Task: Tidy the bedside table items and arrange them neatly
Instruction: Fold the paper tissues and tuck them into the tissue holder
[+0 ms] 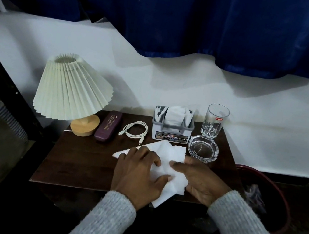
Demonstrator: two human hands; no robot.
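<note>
While tissue (166,154) is being folded at frame centre on the desk (76,161), it's being pinned flat by open left grip (137,174), edge pinched by right grip (202,183), likely for a clean crease.

Left grip (138,172) palm-down, fingers spread, pressing flat — right grip (200,182) just beside it, thumb on top, pinching tissue (172,153).
</note>
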